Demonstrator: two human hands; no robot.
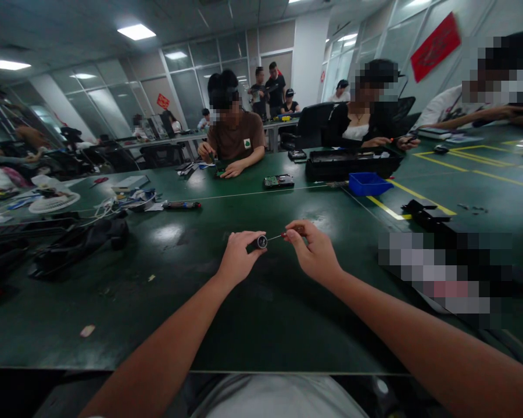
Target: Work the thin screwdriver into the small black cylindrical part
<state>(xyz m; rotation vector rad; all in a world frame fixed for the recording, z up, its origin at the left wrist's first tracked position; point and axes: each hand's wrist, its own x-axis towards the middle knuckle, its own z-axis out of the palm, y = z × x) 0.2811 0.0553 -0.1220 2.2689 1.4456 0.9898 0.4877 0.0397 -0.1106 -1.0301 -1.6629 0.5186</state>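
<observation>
Between the thumb and fingers of my left hand [240, 255] is a small black cylindrical part [262, 241], its round, ringed end turned toward me. I cannot make out its exact kind. My right hand [312, 249] is closed around the reddish-brown handle of a screwdriver [297, 230]. The thin metal shaft points left, and its tip is at or very near the black part; whether they touch is unclear. Both hands are raised above the green table [287, 331].
Ahead lie a hard drive [279, 181], a blue bin [368, 184], a long black casing [351, 164] and a pen-shaped tool [182, 205]. Black parts [82, 247] and cables [108, 209] spread on the left. Black pieces [431, 216] lie right. A person [235, 133] works opposite.
</observation>
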